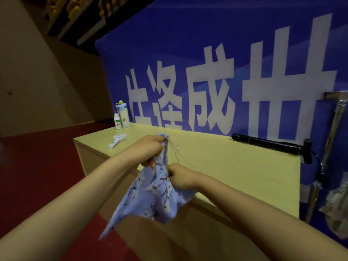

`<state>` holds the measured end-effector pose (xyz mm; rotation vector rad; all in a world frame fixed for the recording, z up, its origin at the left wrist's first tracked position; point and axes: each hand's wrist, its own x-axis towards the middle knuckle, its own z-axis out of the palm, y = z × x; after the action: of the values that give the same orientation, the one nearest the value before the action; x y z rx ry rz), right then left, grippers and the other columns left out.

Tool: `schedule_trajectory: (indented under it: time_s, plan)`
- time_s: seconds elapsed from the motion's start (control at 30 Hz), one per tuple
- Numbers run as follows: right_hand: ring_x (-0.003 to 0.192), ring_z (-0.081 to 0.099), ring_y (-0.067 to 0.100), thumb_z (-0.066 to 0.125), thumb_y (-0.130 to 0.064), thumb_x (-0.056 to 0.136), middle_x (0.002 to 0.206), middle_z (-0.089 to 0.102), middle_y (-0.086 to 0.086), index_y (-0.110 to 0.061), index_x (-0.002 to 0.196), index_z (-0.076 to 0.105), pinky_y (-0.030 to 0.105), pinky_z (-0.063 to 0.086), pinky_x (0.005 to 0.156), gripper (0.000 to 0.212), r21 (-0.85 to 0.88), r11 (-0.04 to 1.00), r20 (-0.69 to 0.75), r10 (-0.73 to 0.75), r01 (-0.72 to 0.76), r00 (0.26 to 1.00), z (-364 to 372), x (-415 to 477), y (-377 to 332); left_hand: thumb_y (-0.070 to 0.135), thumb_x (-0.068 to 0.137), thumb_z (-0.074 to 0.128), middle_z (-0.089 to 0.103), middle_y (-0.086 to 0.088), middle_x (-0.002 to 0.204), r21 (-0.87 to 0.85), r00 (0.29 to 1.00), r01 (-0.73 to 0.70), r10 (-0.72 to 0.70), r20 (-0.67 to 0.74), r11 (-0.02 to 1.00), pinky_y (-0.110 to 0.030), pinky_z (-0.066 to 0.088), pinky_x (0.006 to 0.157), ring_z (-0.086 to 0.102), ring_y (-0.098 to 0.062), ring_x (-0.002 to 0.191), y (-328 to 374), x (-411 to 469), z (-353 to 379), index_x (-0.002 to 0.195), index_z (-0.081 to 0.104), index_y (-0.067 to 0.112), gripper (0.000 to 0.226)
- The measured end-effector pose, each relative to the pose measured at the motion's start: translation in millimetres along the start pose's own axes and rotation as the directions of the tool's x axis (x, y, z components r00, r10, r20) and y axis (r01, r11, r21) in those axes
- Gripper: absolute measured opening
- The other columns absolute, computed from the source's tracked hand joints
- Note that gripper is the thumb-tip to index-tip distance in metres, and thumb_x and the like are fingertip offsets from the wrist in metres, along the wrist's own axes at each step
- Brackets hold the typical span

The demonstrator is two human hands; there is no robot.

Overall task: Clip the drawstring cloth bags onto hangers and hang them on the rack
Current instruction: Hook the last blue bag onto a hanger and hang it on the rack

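Looking down through the head camera at both hands working one bag, in the air at the counter's near edge. Gripping the gathered mouth of the pale blue floral drawstring bag (150, 196) in the left hand (150, 149), fingers curled tight round the bunched cloth, fist raised over the counter (235, 166). Pinching a fold of the same bag lower down with the right hand (180, 176), back of the hand toward the camera, fingertips buried in the cloth. Holding the two hands near one another, left higher and farther out, right lower and closer in, cloth drawn between them. Letting the body of the bag hang loose below both fists, across the counter's front edge, bottom corner drooping toward the red floor (37, 166). Seeing thin drawstring cords (177, 153) spilling from the bag's mouth and looping just right of the left hand; ends too fine to follow.

Noting at the counter's far left corner a small white bottle (117, 122) just beside a taller cream bottle (124, 115) with a yellow knob on its lid. Noting, nearer, a white plastic piece (117, 140) lying flat, shape unclear. Logging a black tube (269, 144) lying along the far right edge. Logging a blue banner (188, 53) with large white characters behind the counter. Catching at the right edge a metal rack pole (337, 117), with a blurred pale hanging bag (337, 204) low beside it.
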<state>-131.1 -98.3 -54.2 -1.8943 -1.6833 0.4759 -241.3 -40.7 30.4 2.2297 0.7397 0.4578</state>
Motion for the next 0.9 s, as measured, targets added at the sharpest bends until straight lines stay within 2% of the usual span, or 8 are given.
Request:
schedule_trajectory:
  time_s: [0.07,0.17,0.27,0.37,0.5,0.6,0.73,0.9]
  plan:
    - [0.083,0.047,0.021,0.044,0.005,0.089,0.097,0.061,0.023,0.002,0.092,0.061,0.029,0.034,0.074,0.018,-0.089,0.995,-0.023,0.048,-0.050,0.999,-0.2,-3.7,6.2,0.012,0.096,0.043,0.031,-0.007,0.050,-0.089,0.998,-0.052,0.049,-0.036,0.995,-0.017,0.023,0.034,0.031,-0.011,0.028,1.5,5.8,11.9,0.098,0.048,0.016,0.006]
    - [0.073,0.045,0.033,0.048,0.003,0.089,0.085,0.054,0.028,0.002,0.079,0.056,0.041,0.042,0.077,0.013,-0.211,0.976,-0.022,0.055,-0.058,0.998,-0.8,-5.2,14.6,0.021,0.097,0.048,0.044,-0.014,0.052,-0.109,0.987,-0.151,0.144,-0.074,0.982,-0.017,0.029,0.035,0.036,-0.013,0.034,-1.5,20.3,33.2,0.120,0.059,0.006,0.029]
    - [0.065,0.039,0.028,0.051,0.002,0.089,0.078,0.054,0.027,0.001,0.071,0.054,0.035,0.030,0.059,0.018,-0.366,0.930,-0.001,0.019,-0.018,1.000,-14.7,-14.0,28.3,0.010,0.094,0.052,0.067,-0.035,0.092,-0.142,0.974,-0.201,0.182,-0.132,0.969,-0.036,0.052,0.058,0.068,-0.026,0.067,-0.8,38.6,57.5,0.131,0.053,0.001,0.038]
    - [0.052,0.037,0.026,0.050,-0.004,0.089,0.060,0.046,0.017,-0.006,0.056,0.039,0.035,0.030,0.051,0.034,-0.368,0.926,-0.149,0.028,-0.082,0.988,-40.1,-26.7,47.8,0.007,0.094,0.053,0.058,-0.001,0.037,-0.239,0.974,-0.201,0.169,-0.151,0.950,-0.020,0.036,0.034,0.047,-0.007,0.031,-9.5,63.4,75.8,0.129,0.055,0.003,0.036]
    - [0.081,0.066,0.028,0.048,-0.022,0.095,0.089,0.071,0.010,-0.009,0.090,0.066,0.039,0.051,0.077,0.023,-0.023,0.974,-0.655,0.156,-0.226,0.740,-105.0,-35.0,123.8,0.007,0.093,0.053,0.041,0.003,0.029,-0.324,0.980,-0.178,0.140,-0.139,0.929,-0.015,0.027,0.033,0.031,-0.005,0.026,-12.7,104.8,107.9,0.127,0.057,0.009,0.034]
    - [0.091,0.062,0.029,0.046,-0.029,0.096,0.100,0.068,0.010,-0.009,0.103,0.061,0.038,0.049,0.077,0.026,0.015,0.879,-0.771,0.313,-0.476,0.554,-152.1,-44.4,193.0,0.006,0.094,0.051,0.038,0.005,0.031,-0.376,0.981,-0.182,0.143,-0.130,0.909,-0.014,0.027,0.033,0.030,-0.006,0.028,-10.2,131.0,135.1,0.129,0.056,0.009,0.036]
    - [0.106,0.057,0.029,0.038,-0.045,0.097,0.120,0.058,0.010,-0.011,0.124,0.049,0.043,0.048,0.089,0.044,0.014,0.702,-0.730,0.493,-0.712,0.473,-177.1,-54.7,265.4,0.008,0.095,0.050,0.040,0.002,0.034,-0.431,0.991,-0.128,0.098,-0.092,0.893,-0.021,0.031,0.039,0.035,-0.009,0.031,-15.8,161.6,169.0,0.133,0.052,0.010,0.038]
    - [0.138,0.034,0.024,0.034,-0.053,0.095,0.150,0.036,0.004,-0.018,0.146,0.028,0.046,0.031,0.112,0.061,-0.109,0.660,-0.750,0.436,-0.743,0.498,-171.1,-48.0,321.7,0.005,0.096,0.048,0.039,-0.011,0.046,-0.491,0.998,-0.004,-0.026,-0.055,0.871,-0.023,0.029,0.039,0.034,-0.013,0.033,-38.1,184.2,208.3,0.137,0.048,0.009,0.042]
